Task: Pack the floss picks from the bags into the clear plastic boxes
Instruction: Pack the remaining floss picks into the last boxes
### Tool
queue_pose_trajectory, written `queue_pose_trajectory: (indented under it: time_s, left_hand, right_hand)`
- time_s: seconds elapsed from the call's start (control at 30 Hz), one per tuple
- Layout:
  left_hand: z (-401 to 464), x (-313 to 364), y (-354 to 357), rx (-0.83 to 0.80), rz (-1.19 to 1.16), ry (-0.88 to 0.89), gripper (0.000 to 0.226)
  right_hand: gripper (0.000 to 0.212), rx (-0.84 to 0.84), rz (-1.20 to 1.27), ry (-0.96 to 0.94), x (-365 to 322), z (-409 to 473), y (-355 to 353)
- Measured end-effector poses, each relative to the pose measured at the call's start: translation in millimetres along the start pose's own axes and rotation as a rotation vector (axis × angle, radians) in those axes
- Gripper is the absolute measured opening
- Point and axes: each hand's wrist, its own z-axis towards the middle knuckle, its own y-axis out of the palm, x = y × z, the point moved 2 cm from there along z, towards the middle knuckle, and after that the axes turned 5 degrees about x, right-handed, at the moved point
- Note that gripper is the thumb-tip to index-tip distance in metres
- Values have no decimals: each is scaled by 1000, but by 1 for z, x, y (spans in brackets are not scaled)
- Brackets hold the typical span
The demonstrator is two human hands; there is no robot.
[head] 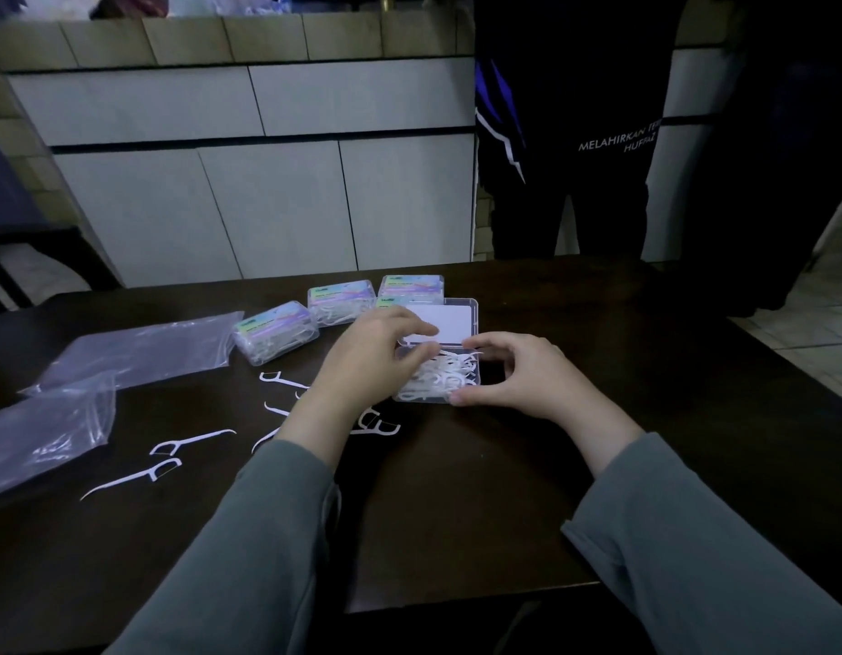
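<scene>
An open clear plastic box [473, 378] full of white floss picks [445, 375] lies mid-table, its lid [449, 319] standing up behind it. My left hand [376, 359] hovers over the box's left side, fingers curled onto the picks. My right hand [518, 375] cups the box's right end, thumb at the near corner and forefinger at the far edge. Several loose floss picks [192, 442] lie scattered on the dark table [456, 489] to the left. Two empty plastic bags [140, 349] [45, 432] lie at far left.
Three closed, filled boxes [277, 330] [341, 300] [412, 286] sit behind the open one. A person in dark clothing [565, 134] stands at the table's far edge on the right. White cabinets run behind the table.
</scene>
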Motion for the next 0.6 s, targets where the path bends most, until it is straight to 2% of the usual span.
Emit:
queue_pose_trajectory:
  time_s: [0.07,0.23,0.33,0.47,0.6]
  left_hand:
    - [-1,-3,1,-52,36,-14,31]
    - [-6,-1,0,-62,33,9,25]
    - [-6,2,-2,-52,-61,21,29]
    - [-5,8,4,-125,-138,13,32]
    - [-3,14,10,-73,-161,-25,27]
  right_hand:
    - [83,0,-7,4,0,0,1]
    - [83,13,-1,2,1,-1,1]
    - [85,13,10,-10,2,-1,1]
    - [84,12,17,-27,3,0,2]
    - [84,12,17,-23,4,1,3]
